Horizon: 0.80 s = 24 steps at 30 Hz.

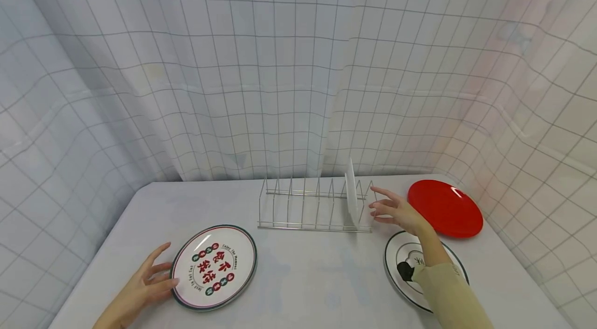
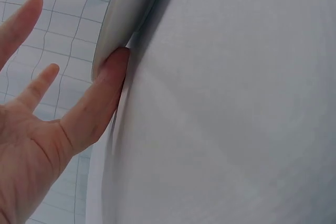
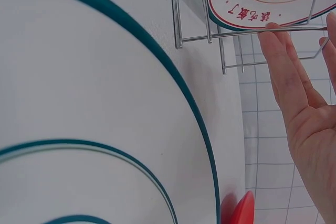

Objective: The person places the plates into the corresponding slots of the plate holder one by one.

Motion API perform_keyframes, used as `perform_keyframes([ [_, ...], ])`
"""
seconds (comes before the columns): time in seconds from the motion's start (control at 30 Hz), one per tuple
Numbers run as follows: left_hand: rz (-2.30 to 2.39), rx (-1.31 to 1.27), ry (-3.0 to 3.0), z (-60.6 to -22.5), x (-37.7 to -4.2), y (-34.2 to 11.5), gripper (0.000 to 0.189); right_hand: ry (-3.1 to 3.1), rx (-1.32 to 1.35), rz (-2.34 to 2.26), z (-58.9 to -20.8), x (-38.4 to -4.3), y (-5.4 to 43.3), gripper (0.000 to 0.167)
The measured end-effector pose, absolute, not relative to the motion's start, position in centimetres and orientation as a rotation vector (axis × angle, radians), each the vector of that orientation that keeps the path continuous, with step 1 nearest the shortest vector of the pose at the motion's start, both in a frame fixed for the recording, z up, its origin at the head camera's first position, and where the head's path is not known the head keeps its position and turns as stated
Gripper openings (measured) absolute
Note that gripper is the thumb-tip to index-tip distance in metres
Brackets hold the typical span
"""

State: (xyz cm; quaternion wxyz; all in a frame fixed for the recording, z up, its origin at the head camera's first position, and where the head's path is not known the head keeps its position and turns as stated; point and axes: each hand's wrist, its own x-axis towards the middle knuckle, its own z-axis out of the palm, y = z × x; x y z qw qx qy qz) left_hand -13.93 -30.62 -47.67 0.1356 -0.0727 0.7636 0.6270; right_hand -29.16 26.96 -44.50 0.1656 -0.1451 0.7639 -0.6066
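Observation:
A white plate (image 1: pixel 242 251) with red characters and a dark green rim lies at the left of the table. My left hand (image 1: pixel 148 283) is spread at its left edge. In the left wrist view one digit (image 2: pixel 102 93) reaches just under the plate's rim. A wire rack (image 1: pixel 314 227) stands at the centre back, with one plate (image 1: pixel 351 191) upright near its right end. Beside that end is my right hand (image 1: pixel 398 211), its fingers extended and holding nothing. The right wrist view shows its fingertips at the rack's wire; whether they touch cannot be told.
A white plate with dark rings (image 1: pixel 394 267) lies under my right forearm, partly hidden by the sleeve (image 1: pixel 450 292). Behind it, to the right, lies a red plate (image 1: pixel 448 210). White gridded curtains (image 1: pixel 298 59) surround the table on the back and sides.

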Motion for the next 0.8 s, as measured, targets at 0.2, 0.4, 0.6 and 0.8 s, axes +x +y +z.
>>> perform_keyframes([
  [0.2,1.871,-0.111,2.216,-48.0,-13.8,-30.4,0.090,2.169,-0.412,-1.728,-44.4,-29.0,26.9,0.059],
  [0.4,1.863,-0.023,2.228,-48.4,-14.1,-30.2,0.077,2.158,-0.406,-1.734,-44.3,-29.0,26.8,0.060],
  [0.6,1.927,0.003,2.182,-48.5,-14.5,-29.8,0.072,2.163,-0.412,-1.728,-44.4,-29.0,26.9,0.060],
  [0.8,2.047,0.004,2.051,-48.6,-14.9,-29.3,0.076,2.167,-0.415,-1.722,-44.5,-29.2,27.1,0.059],
])
